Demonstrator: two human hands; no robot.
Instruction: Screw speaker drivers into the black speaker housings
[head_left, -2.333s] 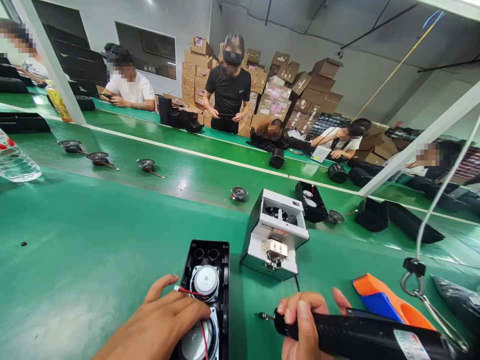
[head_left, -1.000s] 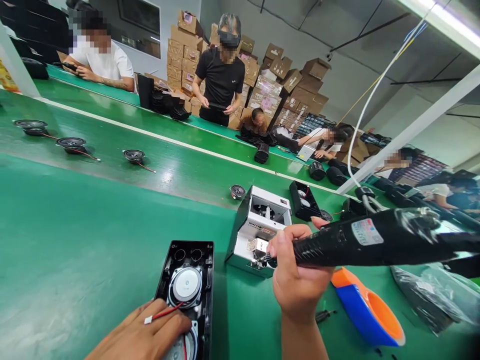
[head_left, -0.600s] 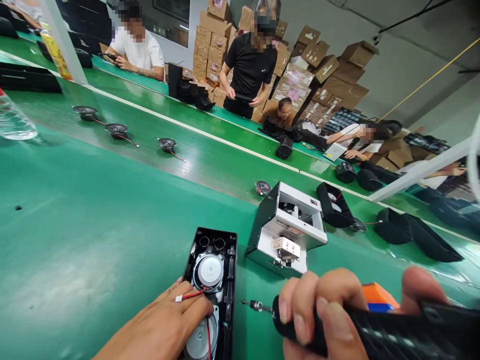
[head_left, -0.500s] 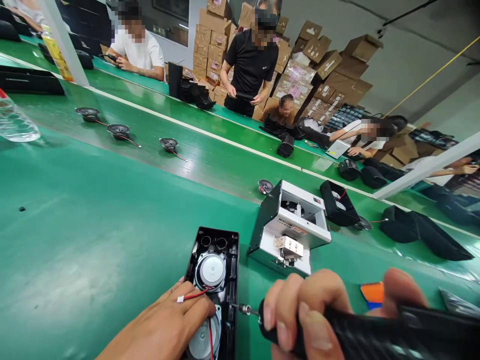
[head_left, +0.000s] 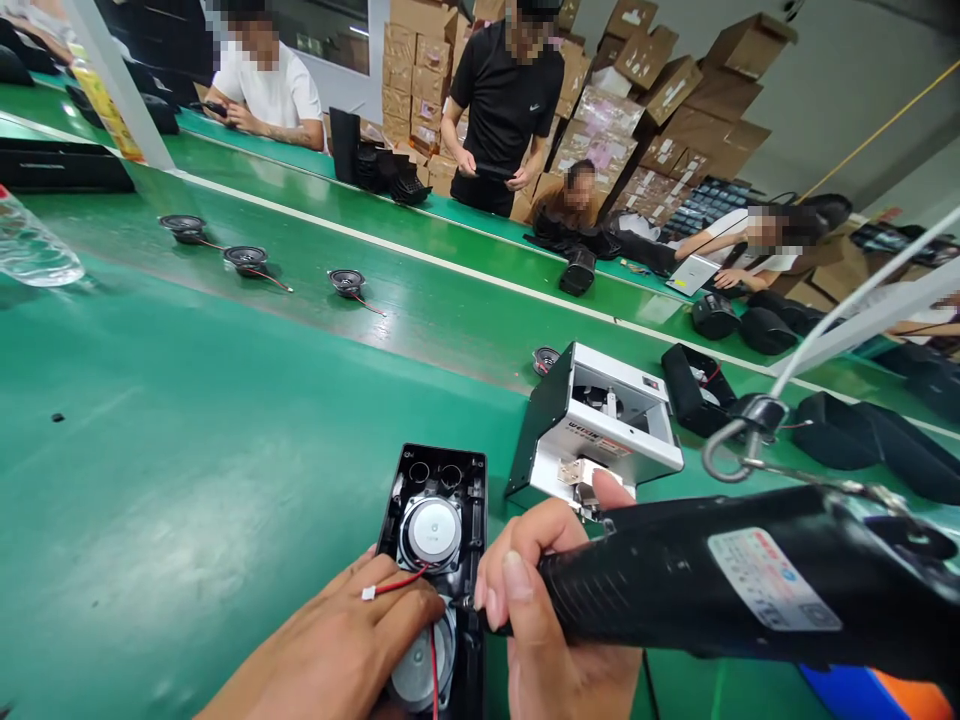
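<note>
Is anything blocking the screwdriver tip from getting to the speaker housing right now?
Nothing visible blocks it. The right hand holds the black electric screwdriver with its tip at the right edge of the open speaker housing. The left hand rests on the housing's near end, beside the tip, with the red wire over its fingers.

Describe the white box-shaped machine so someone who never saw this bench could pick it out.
On the near green bench, just beyond the right hand and its black screwdriver, stands the white machine. It sits right of the open black speaker housing, the only white, boxy metal unit among black parts.
</note>
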